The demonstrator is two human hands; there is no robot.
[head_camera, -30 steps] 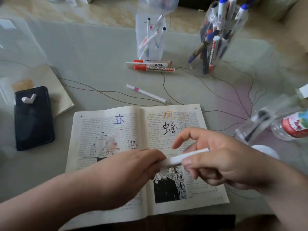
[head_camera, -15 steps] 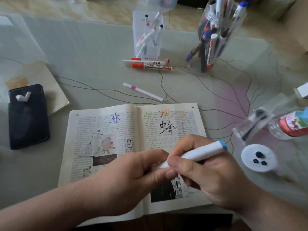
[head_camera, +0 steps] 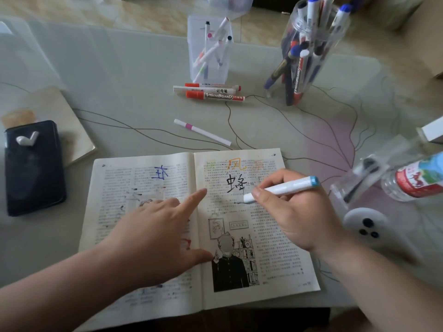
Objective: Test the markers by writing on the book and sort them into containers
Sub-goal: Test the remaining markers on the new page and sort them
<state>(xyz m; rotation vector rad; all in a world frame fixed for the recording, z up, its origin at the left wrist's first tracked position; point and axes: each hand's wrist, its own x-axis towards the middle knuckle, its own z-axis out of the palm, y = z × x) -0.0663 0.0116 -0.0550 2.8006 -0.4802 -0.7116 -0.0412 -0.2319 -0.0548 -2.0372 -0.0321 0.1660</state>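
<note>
One open book is lying on the table, nearest the person. The right hand is gripping one white marker with a blue end, fingers closed round its barrel, and is holding its uncapped tip against the right-hand page just below the black written character. The left hand is pressing flat on the left page, holding nothing, fingers spread, forefinger reaching across the spine.

Four loose markers are lying on the table beyond the book: one thin white marker with a pink band, and three side by side, touching, in front of the square clear container. That container is holding several thin markers; an exact count cannot be made. One round clear container, to the right, is holding a fuller bundle of thicker markers, count likewise unclear.

One dark phone is lying at the left. One clear bottle with a red label is lying at the right.
</note>
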